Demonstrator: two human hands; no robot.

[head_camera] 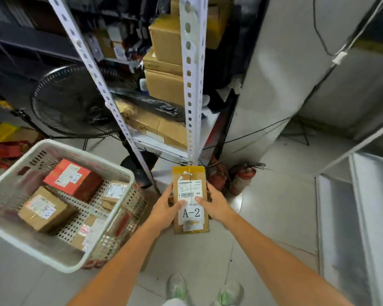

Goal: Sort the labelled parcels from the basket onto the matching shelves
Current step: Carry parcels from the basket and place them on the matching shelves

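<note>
Fingers: on both hands the fingers (171, 191) are curling round the long edges of one flat parcel, and the thumbs are pressing on its white label from either side.
Left hand (166, 208): it is gripping the parcel's left edge, with the bare forearm reaching in from the lower left.
Right hand (217, 206): it is gripping the right edge at about the same height.
Parcel (191, 214): a brown padded envelope marked "A-2" is being held up in the air over the floor, label facing the person, in front of the foot of the rack.
Basket (80, 151): a white perforated basket is sitting just to the left of the hands.
Inside the basket: a red box (69, 175), a brown box (42, 209) and a smaller parcel (115, 192) are lying there, each with a white label.
Rack (192, 85): white slotted uprights are rising behind the parcel, and cardboard boxes (164, 45) are stacking up on the shelves.
Fan (71, 100): a black fan is standing behind the basket.
Fire extinguishers (241, 175): two red ones are standing on the floor (274, 206) right of the rack.
</note>
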